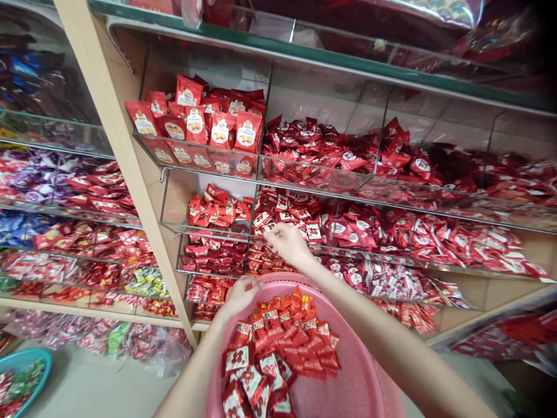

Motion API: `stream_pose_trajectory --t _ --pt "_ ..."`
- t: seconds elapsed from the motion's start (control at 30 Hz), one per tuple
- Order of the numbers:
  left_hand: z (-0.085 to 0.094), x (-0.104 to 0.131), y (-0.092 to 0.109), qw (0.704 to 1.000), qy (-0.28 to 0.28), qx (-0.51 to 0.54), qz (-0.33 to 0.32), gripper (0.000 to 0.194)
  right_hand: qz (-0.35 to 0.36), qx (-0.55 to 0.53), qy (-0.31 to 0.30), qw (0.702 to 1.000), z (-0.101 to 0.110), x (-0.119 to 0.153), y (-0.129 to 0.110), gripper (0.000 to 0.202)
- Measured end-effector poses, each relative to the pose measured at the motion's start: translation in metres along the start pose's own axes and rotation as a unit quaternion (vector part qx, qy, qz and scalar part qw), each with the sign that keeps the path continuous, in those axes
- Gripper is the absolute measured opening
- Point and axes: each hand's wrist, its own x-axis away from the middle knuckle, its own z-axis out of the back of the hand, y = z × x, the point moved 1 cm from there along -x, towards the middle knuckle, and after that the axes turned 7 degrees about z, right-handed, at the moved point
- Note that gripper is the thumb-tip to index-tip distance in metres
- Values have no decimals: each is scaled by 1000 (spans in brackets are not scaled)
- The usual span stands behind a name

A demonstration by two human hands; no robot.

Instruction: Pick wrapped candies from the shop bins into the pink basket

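Observation:
A pink plastic basket (357, 348) is at the bottom centre, with red candy packets (285, 337) and larger red-and-white packets (256, 377) inside. At its far left rim is my left hand (243, 292), its fingers curled over the edge. My right hand (287, 241) reaches above the far rim to a shelf compartment of small red-and-white packets (282, 203). Its fingertips are pinched together at the front edge of that compartment; whether anything small is between them cannot be made out.
Clear-fronted shelves (313, 177) hold red packets in several compartments. A wooden upright (111, 145) divides them from more candy shelves at left. A teal basket (43, 366) stands on the floor at lower left.

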Motion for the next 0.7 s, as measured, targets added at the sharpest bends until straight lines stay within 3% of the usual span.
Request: stream_pose_trajectory --t 0.07,0.13,0.3,0.5,0.7 --pt "0 0 1 1000 0 -4 6 34 -30 4 63 998 10 -27 8 24" --pt "0 -1 1 1000 2 1 5 35 -79 -25 83 993 12 -46 15 28" --pt "-1 -2 0 1000 2 11 -12 36 -182 -140 47 972 4 -62 16 30" --pt "-1 -1 1 1000 5 15 -23 37 -159 -207 42 964 9 -49 12 22" --pt "2 2 5 1000 -2 -3 -25 39 -75 -250 43 964 25 -20 14 25"
